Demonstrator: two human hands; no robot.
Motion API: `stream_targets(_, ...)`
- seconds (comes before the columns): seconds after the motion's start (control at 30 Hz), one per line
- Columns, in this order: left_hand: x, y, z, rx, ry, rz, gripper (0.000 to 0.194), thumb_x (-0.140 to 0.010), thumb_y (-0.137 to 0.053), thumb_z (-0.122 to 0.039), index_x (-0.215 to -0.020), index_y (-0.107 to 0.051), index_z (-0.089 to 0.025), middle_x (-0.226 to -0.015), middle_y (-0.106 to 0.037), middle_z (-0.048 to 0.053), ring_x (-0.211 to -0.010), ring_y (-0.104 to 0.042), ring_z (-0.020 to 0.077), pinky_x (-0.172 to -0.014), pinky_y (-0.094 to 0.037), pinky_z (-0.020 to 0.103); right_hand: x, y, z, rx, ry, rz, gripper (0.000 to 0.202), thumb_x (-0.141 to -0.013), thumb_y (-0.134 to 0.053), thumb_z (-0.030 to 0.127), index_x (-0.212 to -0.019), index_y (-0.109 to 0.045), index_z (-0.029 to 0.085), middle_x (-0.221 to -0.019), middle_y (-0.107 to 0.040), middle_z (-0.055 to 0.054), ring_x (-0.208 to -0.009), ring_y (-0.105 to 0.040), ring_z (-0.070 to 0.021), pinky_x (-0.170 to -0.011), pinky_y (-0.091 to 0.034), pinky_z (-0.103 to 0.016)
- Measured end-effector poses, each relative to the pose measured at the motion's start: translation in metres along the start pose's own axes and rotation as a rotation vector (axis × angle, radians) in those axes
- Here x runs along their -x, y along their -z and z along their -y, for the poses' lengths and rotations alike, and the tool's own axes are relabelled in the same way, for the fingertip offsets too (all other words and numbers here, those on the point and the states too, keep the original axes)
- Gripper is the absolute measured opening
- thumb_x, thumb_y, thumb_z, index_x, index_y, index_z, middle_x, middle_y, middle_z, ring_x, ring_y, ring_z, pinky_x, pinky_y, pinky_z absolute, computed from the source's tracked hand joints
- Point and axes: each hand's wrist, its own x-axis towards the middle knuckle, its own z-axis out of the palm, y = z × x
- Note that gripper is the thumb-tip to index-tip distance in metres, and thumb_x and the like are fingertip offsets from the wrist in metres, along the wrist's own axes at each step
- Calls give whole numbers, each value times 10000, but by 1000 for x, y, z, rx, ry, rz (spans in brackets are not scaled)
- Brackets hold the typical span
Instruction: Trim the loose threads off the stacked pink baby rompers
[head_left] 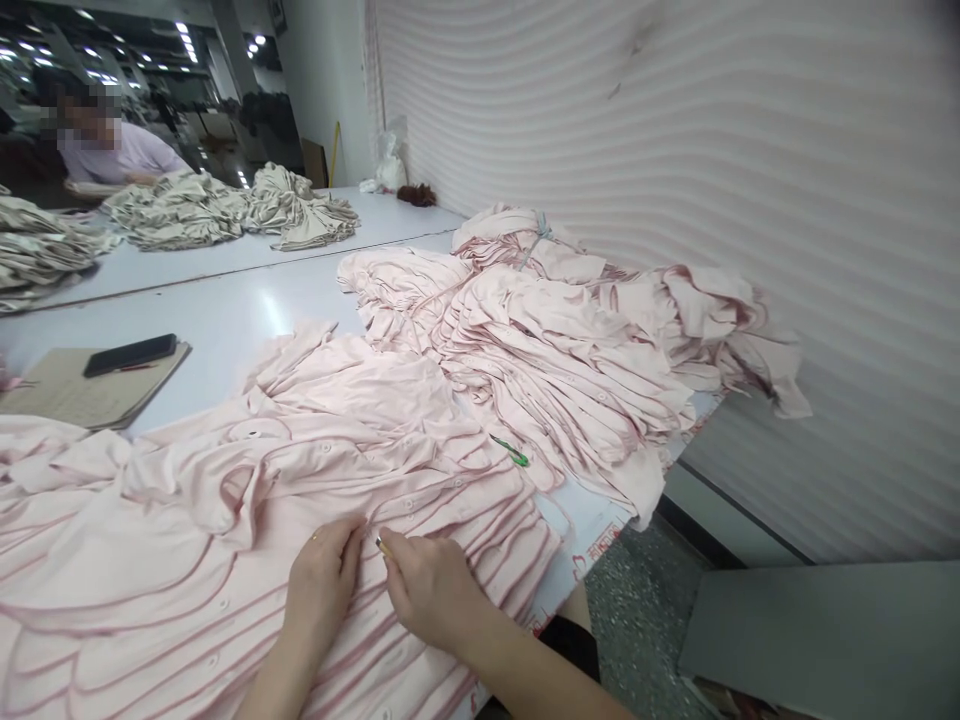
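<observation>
Pale pink garments (176,510) with darker pink edging and small buttons lie layered in front of me. My left hand (324,580) rests on the layers, thumb and fingers pinching the cloth of a garment. Just to its right, my right hand (435,590) is closed round a small yellowish tool (383,547) with a pale tip, directed at the pinched spot; its exact kind is hard to make out. Green thread snips (512,452) lie on the cloth beyond my right hand.
More pink garments (540,350) are heaped at the back right, one bundle tied. A black phone (131,355) lies on a notebook (67,395) at left. Across the table (232,300) are beige garments (187,210) and a person (127,150). A striped curtain (675,130) hangs at right.
</observation>
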Motion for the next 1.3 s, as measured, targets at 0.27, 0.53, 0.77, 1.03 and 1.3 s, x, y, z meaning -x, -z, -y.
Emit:
stream_targets(0.27, 9, -2, 1, -21, -13, 8, 257, -944, -438, -345, -972, -665, -228, -904, -747, 16, -810, -702, 168, -706, -543, 271, -11, -10, 24, 110, -43, 57, 452, -863, -482, 176, -1308, -507, 101, -894, -712, -124, -747, -695, -257, -618, -496, -309)
stream_targets(0.53, 9, 7, -3, -202, -122, 47, 169, -882, -494, -204, -816, -650, -207, -724, -692, 22, -682, -637, 179, -632, -438, 298, -7, -8, 12, 162, 90, 127, 479, -897, -472, 170, -1372, -470, 110, -890, -714, -119, -765, -692, -239, -644, -498, -295)
stream_targets(0.77, 7, 28, 16, -275, -58, -14, 148, -859, -575, -324, -929, -630, -204, -825, -693, 37, -774, -621, 223, -663, -423, 323, -3, -8, 18, -58, 87, 11, 381, -931, -398, 216, -1289, -521, 171, -897, -721, -70, -790, -689, -206, -646, -458, -261)
stream_targets(1.03, 35, 54, 41, -187, -118, -37, 173, -954, -443, -269, -905, -598, -210, -799, -682, 16, -744, -601, 178, -693, -417, 311, -9, -29, 38, -198, 96, -12, 248, -933, -417, 226, -1116, -584, 222, -831, -721, -23, -754, -690, -182, -628, -404, -234)
stream_targets(1.3, 30, 57, 40, -136, -40, -19, 173, -939, -458, -272, -874, -609, -217, -785, -681, 9, -728, -614, 177, -696, -444, 323, -4, -28, 50, -170, 82, -33, 249, -925, -408, 204, -1099, -585, 219, -797, -705, -13, -720, -680, -174, -616, -414, -237)
